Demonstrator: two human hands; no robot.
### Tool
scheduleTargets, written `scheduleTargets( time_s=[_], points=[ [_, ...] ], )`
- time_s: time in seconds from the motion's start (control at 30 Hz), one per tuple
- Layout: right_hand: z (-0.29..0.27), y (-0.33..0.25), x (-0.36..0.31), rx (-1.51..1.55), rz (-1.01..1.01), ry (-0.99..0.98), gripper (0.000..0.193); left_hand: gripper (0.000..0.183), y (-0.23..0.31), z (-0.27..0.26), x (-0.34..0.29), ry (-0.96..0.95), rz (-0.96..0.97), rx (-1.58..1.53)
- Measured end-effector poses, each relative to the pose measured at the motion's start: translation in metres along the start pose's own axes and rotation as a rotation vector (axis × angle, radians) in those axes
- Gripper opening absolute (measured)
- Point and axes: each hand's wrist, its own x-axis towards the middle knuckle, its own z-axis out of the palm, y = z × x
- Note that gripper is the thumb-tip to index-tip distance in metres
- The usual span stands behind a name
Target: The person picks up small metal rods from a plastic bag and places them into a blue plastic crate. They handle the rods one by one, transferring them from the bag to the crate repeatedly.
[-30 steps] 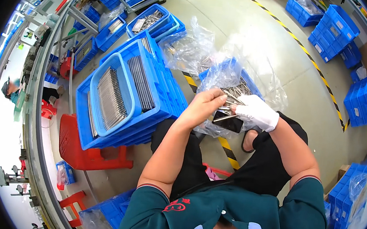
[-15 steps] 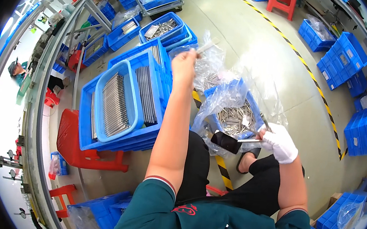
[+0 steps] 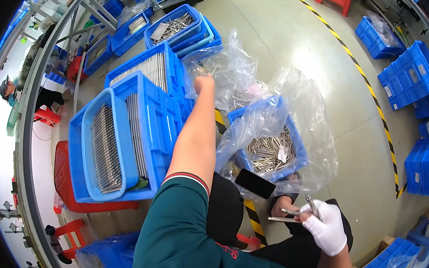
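Note:
My left hand is bare and stretched far forward, beside a clear plastic bag. Its fingers look closed, and a thin pale piece shows at their tips, too small to name. In a white glove, my right hand grips several slim metal rods above my right thigh. Between my arms stands a blue bin lined with clear plastic, and loose metal rods fill it. A black phone lies tilted at the bin's near side.
Stacked blue crates at left carry a light blue basket with rows of metal rods. A tub of loose rods stands beyond. A red stool supports the stack. Striped tape crosses the floor; crates line the right.
My right hand, with its rods, has drawn back toward me, away from the bin. My left hand has come slightly lower, beside the clear bag. The view has shifted a little.

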Motion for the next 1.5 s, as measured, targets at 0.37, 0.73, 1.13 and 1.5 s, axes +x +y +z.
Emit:
scheduleTargets(
  time_s=[0.37,0.73,1.13,1.5],
  points=[
    [-0.002,-0.010,0.015,-0.130,0.028,-0.049,0.011,0.030,-0.060,0.086,-0.032,-0.420,-0.116,0.283],
    [0.005,-0.008,0.009,-0.178,0.053,-0.012,0.010,0.029,-0.042,0.103,-0.063,-0.336,-0.213,-0.058],
    [0.029,-0.008,0.016,0.122,-0.143,0.001,0.018,0.013,0.070,-0.070,-0.135,-1.003,-0.551,-0.962],
    [0.075,-0.035,0.035,0.164,-0.220,-0.279,0.024,0.020,0.028,-0.280,-0.272,-1.310,0.001,-1.327]
  ],
)
